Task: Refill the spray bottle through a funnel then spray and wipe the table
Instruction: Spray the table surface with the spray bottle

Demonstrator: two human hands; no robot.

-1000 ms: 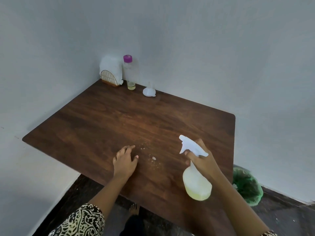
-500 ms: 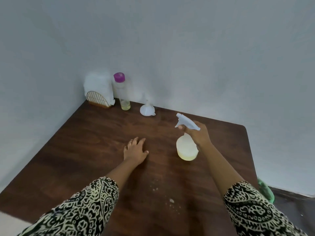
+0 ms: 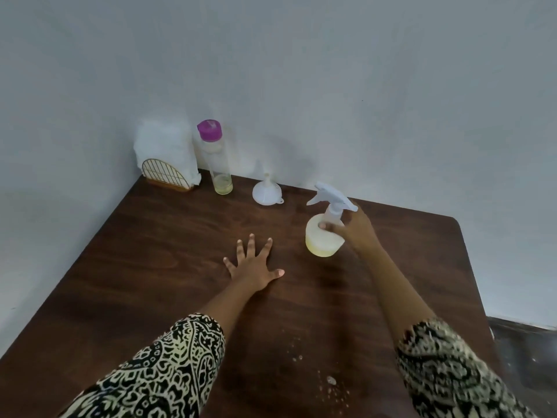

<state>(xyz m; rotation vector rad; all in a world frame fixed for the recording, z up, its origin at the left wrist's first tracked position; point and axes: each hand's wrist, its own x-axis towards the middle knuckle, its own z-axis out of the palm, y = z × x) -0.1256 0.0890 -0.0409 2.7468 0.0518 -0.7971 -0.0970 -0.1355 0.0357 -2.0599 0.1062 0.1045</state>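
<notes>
While upright on the table (image 3: 150, 267), spray bottle (image 3: 324, 241), nozzle leftward, in grasp of right hand (image 3: 358, 230); left hand (image 3: 253, 270) flat, slack.

We see a pale grey wall (image 3: 361, 70) filling the top half of the frame. In the upper left, a gold wire holder (image 3: 164, 176) stands in the corner, with white paper napkins (image 3: 164, 143) in it. Just to its right is a tall clear bottle (image 3: 215, 164) with a purple cap (image 3: 209, 130) and a little yellow liquid at the bottom. Small white specks (image 3: 331, 380) lie near the bottom middle. Dark floor (image 3: 527, 357) shows at the lower right
</notes>
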